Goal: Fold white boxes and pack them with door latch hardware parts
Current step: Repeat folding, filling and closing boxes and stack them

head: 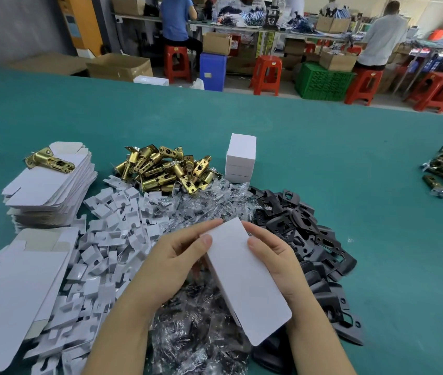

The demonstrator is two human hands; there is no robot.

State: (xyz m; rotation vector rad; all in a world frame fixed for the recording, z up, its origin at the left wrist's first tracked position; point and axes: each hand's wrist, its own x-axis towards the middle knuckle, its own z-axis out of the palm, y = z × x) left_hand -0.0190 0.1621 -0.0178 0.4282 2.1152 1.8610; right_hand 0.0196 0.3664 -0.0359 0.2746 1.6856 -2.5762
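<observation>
Both hands hold one white box (247, 282) low over the parts heap, head view.

Left hand (171, 263) grips the box's left edge, thumb on the top face, fingers curled under it; right hand (277, 263) pinches the right edge, thumb on top. I see the box closed, tilted, long side running away from me, above clear bags of screws (198, 339). Left of those: loose white card inserts (112, 239), then flat box blanks (12, 301) near me and a stack of blanks (52, 185) further off with one brass latch (50, 161) lying on it. Pile of brass latches (166, 169) sits beyond the bags; three finished boxes (240, 158) stacked just right of it. Black strike plates (304, 228) heaped at right. Teal worktop (363, 158) carries everything.
</observation>
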